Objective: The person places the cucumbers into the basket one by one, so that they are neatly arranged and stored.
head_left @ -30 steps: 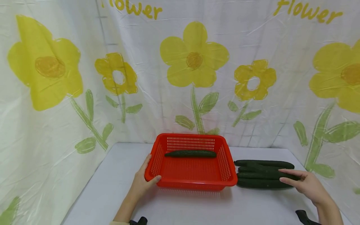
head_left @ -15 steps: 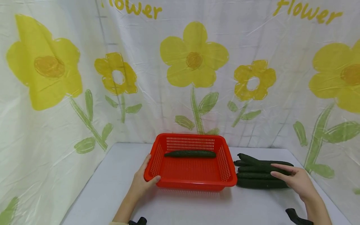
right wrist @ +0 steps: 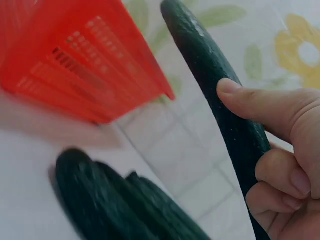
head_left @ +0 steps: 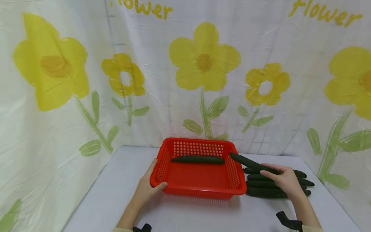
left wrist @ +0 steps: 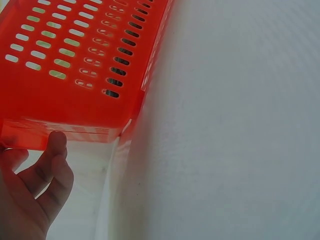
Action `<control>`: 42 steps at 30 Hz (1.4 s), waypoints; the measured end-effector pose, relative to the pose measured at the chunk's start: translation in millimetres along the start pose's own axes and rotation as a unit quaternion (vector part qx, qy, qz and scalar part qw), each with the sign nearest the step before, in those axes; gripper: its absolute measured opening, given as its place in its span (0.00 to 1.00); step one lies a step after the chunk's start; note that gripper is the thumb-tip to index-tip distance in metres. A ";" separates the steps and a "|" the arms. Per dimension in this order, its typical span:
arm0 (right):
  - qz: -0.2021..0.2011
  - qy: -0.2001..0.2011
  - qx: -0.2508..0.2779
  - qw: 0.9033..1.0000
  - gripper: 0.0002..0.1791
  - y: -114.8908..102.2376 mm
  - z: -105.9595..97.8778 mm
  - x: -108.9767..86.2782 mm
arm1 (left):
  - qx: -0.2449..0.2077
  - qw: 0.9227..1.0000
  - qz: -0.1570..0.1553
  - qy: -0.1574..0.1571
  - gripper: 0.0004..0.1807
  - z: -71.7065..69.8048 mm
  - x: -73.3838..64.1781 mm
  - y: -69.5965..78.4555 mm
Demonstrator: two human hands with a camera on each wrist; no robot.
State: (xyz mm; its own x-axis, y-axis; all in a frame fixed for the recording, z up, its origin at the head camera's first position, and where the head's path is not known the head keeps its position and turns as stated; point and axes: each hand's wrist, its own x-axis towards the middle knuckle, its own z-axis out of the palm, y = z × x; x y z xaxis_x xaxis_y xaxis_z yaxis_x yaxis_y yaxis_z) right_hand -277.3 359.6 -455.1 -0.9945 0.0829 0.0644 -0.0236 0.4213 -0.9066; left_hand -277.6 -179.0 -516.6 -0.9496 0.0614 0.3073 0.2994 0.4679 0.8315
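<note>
A red plastic basket (head_left: 200, 190) with slotted walls stands on the table, and one dark green cucumber (head_left: 198, 159) lies inside along its far wall. My left hand (head_left: 147, 185) holds the basket at its left end, thumb over the front rim and fingers on the outside. In the left wrist view the left hand's fingers (left wrist: 59, 150) bend beside the basket's wall. My right hand (head_left: 285, 178) grips another cucumber (right wrist: 215, 75) near one end, raised over the pile and tilted, its far tip overlapping the basket's right rim in the head view.
Several more cucumbers (head_left: 265, 192) lie side by side right of the basket, under my right hand. The white table (head_left: 101, 199) ends at a hanging sheet (head_left: 156, 106) printed with yellow flowers, close behind the basket.
My right hand has lifted one cucumber off the pile and carried it left toward the basket. The left hand keeps its place on the basket. The head view has shifted slightly.
</note>
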 end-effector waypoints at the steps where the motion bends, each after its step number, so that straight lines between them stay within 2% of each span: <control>1: -0.002 0.002 -0.004 1.000 0.28 -3.9 4.0 2.9 | 0.000 1.000 0.000 0.001 0.55 -0.2 -0.3 0.1; 6: -0.010 0.010 -0.023 1.000 0.36 -24.8 24.8 15.0 | 0.001 1.000 0.006 0.008 0.55 -0.5 -1.3 -1.2; 13: -0.020 -0.008 0.017 1.000 0.34 -43.0 48.1 26.6 | 0.005 1.000 0.023 0.015 0.55 0.9 -1.2 -4.0; 21: -0.027 -0.022 -0.001 0.999 0.34 -61.6 70.7 35.7 | -0.009 1.000 0.017 0.012 0.54 1.2 -1.7 -3.2; 28: -0.013 -0.043 0.046 0.998 0.33 -76.9 93.5 38.0 | -0.013 1.000 0.019 0.010 0.55 2.0 -1.9 -3.7; 42: -0.098 -0.070 -0.010 0.993 0.24 -98.0 136.5 49.1 | -0.014 1.000 0.014 0.008 0.54 1.6 0.2 -1.4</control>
State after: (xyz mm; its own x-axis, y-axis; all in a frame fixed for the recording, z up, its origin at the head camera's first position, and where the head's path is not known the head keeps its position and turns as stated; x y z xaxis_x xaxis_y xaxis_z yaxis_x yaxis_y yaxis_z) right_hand -337.8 199.2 -420.1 -0.9754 -0.1278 0.1797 -0.2180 0.4358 -0.8732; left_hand -278.3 -178.2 -518.5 -0.9396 0.0597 0.3370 0.3277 0.4409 0.8356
